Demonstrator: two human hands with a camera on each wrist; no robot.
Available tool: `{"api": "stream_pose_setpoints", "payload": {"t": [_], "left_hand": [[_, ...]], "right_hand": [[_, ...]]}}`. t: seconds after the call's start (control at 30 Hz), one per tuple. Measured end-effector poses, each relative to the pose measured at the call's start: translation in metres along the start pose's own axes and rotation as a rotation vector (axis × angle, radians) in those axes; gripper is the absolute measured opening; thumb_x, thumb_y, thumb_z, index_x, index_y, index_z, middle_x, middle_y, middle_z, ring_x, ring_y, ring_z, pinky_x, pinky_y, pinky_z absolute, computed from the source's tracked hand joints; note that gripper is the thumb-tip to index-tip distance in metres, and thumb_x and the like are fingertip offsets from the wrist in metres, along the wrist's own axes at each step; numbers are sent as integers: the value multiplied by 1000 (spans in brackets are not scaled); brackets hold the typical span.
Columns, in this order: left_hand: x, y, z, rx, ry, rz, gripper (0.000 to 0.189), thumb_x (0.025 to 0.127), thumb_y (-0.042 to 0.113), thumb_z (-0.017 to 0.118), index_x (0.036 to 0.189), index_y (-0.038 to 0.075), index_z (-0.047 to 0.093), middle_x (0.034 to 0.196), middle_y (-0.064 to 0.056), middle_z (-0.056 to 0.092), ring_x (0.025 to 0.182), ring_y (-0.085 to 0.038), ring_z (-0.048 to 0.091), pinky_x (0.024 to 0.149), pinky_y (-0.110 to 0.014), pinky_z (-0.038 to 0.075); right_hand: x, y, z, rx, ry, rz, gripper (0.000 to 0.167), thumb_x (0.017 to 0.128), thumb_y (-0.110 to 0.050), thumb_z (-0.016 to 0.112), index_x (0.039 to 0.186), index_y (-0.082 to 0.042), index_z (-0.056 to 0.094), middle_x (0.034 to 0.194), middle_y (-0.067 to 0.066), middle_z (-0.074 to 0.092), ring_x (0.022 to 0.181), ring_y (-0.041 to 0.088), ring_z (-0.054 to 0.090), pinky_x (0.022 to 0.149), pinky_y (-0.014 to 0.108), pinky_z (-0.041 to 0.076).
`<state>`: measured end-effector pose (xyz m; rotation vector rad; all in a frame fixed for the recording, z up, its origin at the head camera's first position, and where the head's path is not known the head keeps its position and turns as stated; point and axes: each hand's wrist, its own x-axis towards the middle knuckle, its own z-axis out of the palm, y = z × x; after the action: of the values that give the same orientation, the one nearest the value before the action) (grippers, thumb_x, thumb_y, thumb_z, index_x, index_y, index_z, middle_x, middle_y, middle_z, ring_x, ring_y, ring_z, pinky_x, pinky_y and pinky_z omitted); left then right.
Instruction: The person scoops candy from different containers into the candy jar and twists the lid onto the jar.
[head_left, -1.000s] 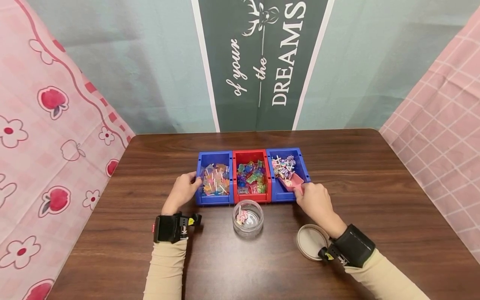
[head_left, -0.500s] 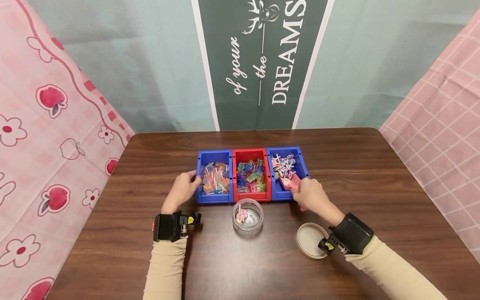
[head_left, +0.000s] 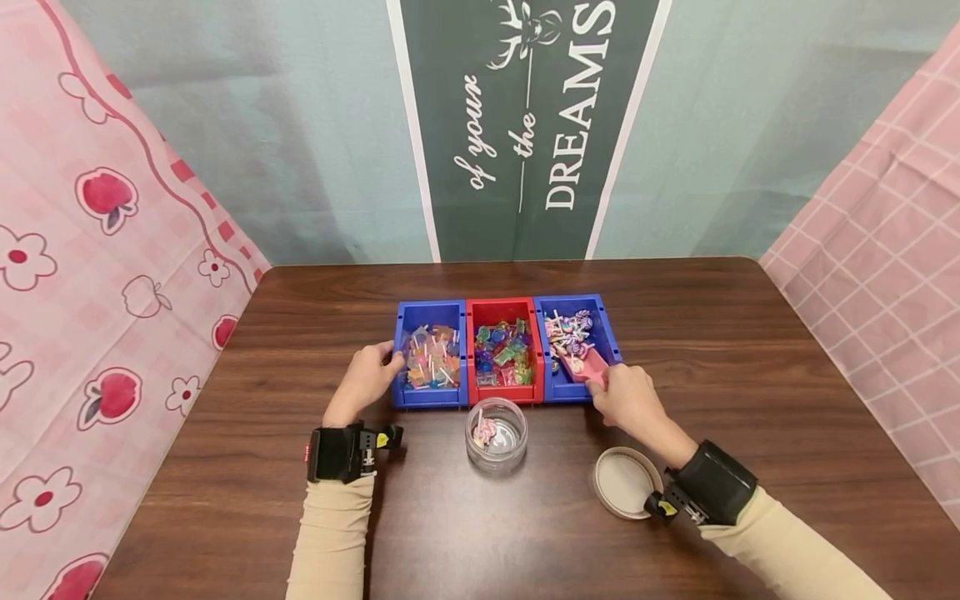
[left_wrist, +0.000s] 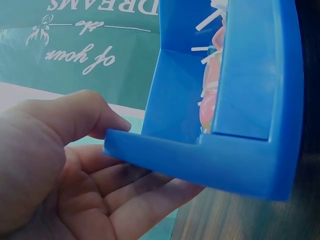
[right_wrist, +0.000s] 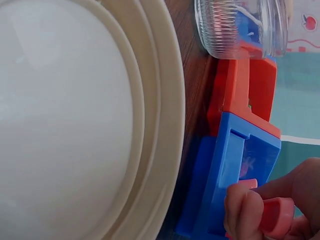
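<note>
My left hand (head_left: 365,379) pinches the side wall of the left blue bin (head_left: 431,398), thumb at the rim and fingers outside, as the left wrist view shows. Wrapped candies on white sticks (head_left: 435,358) fill that bin. With curled fingers my right hand (head_left: 633,404) grips the handle of a pink scoop (head_left: 590,367). The scoop's head is inside the right blue bin (head_left: 607,327), against swirl lollipops (head_left: 570,327), and a pale lollipop lies in it. A clear jar (head_left: 497,450) stands uncovered in front of the bins, holding a pink-and-white swirl lollipop (head_left: 484,432).
Between the blue bins sits a red bin (head_left: 504,393) of colourful wrapped candies. A round pale lid (head_left: 624,483) lies on the brown table (head_left: 480,550), close under my right wrist. Behind the table hangs a patterned cloth (head_left: 315,150), with pink cloths at both sides.
My right hand and the scoop shifted slightly left and up, then back right, within the right blue bin. The left hand stays at the left bin's wall.
</note>
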<state>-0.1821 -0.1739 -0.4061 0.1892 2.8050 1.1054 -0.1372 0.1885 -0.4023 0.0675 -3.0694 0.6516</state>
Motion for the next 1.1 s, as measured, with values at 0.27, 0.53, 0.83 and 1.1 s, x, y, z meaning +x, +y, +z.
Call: {"api": "stream_pose_setpoints", "payload": {"t": [0.27,0.53,0.83,1.1], "left_hand": [[0,-1,-1,-2,-9,-4,27,96,11,47,109,-7,62,75,-11,56,69,-17,51,59,-23,38],[0,1,-1,-2,-1,0,28,96,10,48,111,-9,62,75,-10,55,69,-18,51,60,-25,39],[1,-1,1,-8,0,-15,32,96,10,48,119,-8,60,80,-14,58,72,-19,53,61,-24,39],[0,0,1,-12,4,-18,29,96,12,48,114,-7,62,78,-12,57,71,-19,52,61,-25,40]], "right_hand": [[-6,2,0,-19,36,-27,34,87,-14,58,55,-6,48,45,7,58,49,25,60,51,35,41],[-12,3,2,29,57,-16,24,90,-12,58,69,0,57,50,10,60,49,26,61,52,37,44],[-16,8,5,174,22,33,22,94,-15,56,92,5,65,53,6,62,42,6,55,46,25,44],[-21,10,4,190,59,5,21,94,-14,58,95,5,65,55,6,63,42,3,55,45,22,43]]}}
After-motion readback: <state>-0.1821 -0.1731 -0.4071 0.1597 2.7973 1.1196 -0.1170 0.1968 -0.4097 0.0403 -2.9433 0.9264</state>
